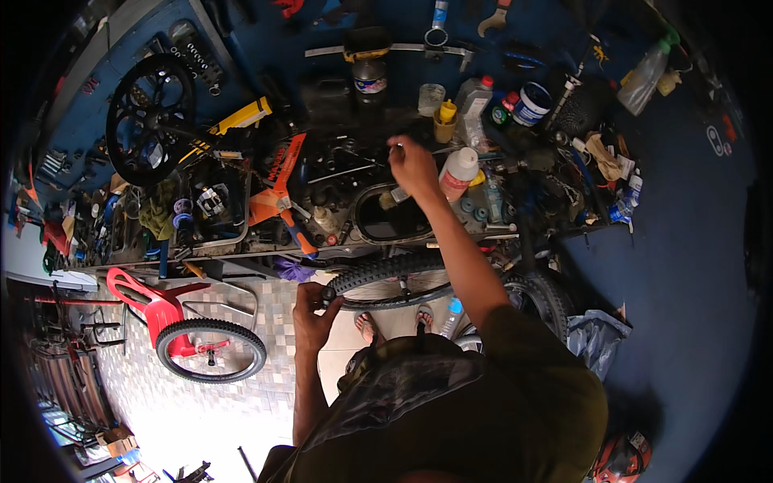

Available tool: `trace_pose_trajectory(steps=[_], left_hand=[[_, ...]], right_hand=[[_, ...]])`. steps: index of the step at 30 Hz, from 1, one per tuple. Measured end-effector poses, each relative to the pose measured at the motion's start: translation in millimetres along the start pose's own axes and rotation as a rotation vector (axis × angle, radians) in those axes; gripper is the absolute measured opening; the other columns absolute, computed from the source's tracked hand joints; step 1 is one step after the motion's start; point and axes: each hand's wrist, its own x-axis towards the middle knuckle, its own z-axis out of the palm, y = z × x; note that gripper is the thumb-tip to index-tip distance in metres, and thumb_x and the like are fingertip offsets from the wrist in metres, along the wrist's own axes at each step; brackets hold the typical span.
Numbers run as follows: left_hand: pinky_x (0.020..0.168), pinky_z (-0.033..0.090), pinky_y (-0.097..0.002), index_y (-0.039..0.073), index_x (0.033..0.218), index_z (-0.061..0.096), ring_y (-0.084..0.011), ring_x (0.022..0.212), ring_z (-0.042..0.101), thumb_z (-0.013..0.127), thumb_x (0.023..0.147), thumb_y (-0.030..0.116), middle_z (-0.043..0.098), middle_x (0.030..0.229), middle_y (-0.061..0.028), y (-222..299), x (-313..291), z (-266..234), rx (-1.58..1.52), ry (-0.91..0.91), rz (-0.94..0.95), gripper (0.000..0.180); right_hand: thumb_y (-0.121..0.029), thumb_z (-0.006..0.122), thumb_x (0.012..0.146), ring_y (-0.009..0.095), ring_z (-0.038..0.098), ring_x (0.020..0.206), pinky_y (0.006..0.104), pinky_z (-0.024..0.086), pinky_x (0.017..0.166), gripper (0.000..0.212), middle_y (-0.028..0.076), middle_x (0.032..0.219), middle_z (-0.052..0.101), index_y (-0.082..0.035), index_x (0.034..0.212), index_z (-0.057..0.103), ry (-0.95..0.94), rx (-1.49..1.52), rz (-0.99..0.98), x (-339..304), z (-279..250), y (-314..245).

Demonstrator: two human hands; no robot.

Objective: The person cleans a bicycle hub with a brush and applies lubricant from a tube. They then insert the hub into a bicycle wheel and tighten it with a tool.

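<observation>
My left hand (309, 315) is in front of the bench edge, its fingers closed on a small dark round part (328, 295) too small to name. A knobbly bicycle tyre (378, 278) stands just beside it. Over the bench my right hand (413, 167) is raised with its fingers curled together; whether anything is pinched in them is too small to make out. Below that hand lies an oval basin (359, 221) with dark liquid, a brush (392, 198) resting at its far side. A white bottle with a red label (458, 174) stands right of my right wrist.
Tools and bottles crowd the bench. An orange-handled tool (278, 201) and a black crankset (153, 117) are at the left. A blue-and-white tub (532, 103) stands at the back right. Behind on the floor are a red plastic chair (149, 306) and a bicycle wheel (211, 351).
</observation>
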Motion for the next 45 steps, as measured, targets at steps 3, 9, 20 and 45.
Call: trace_pose_trajectory(steps=[3, 9, 20, 45], left_hand=[[0.065, 0.052, -0.0292, 0.001, 0.105, 0.053, -0.0144, 0.071, 0.064, 0.083, 0.081, 0.005, 0.068, 0.086, -0.01, 3, -8, -6, 0.057, 0.013, 0.002, 0.039], [0.065, 0.05, -0.0281, 0.003, 0.104, 0.054, -0.0123, 0.072, 0.06, 0.083, 0.079, 0.006, 0.065, 0.084, -0.0062, -16, -46, -41, 0.083, 0.106, -0.137, 0.038], [0.065, 0.046, -0.0263, 0.006, 0.102, 0.053, -0.0095, 0.071, 0.055, 0.082, 0.081, 0.007, 0.061, 0.084, -0.0016, -39, -60, -91, 0.051, 0.244, -0.288, 0.035], [0.069, 0.059, -0.0322, 0.002, 0.118, 0.05, -0.0204, 0.083, 0.068, 0.066, 0.098, 0.023, 0.068, 0.11, -0.0183, -21, -35, -79, -0.562, 0.286, -0.249, 0.033]], right_hand=[[-0.017, 0.06, 0.09, 0.037, 0.068, 0.106, 0.0486, 0.055, 0.089, 0.031, 0.016, 0.109, 0.072, -0.018, 0.12, 0.068, -0.047, -0.299, 0.149, 59, 39, 27], [-0.024, 0.067, 0.08, 0.032, 0.061, 0.117, 0.0452, 0.051, 0.098, 0.038, 0.012, 0.121, 0.068, -0.028, 0.117, 0.073, -0.095, -0.81, 0.057, 137, 79, 111], [-0.022, 0.071, 0.083, 0.03, 0.061, 0.116, 0.0496, 0.048, 0.095, 0.022, 0.006, 0.109, 0.069, -0.024, 0.104, 0.07, -0.255, -0.867, -0.165, 147, 85, 100], [-0.037, 0.063, 0.094, 0.035, 0.072, 0.088, 0.0454, 0.056, 0.074, 0.031, 0.016, 0.094, 0.073, -0.01, 0.109, 0.066, 0.226, -0.253, 0.022, 138, 58, 114]])
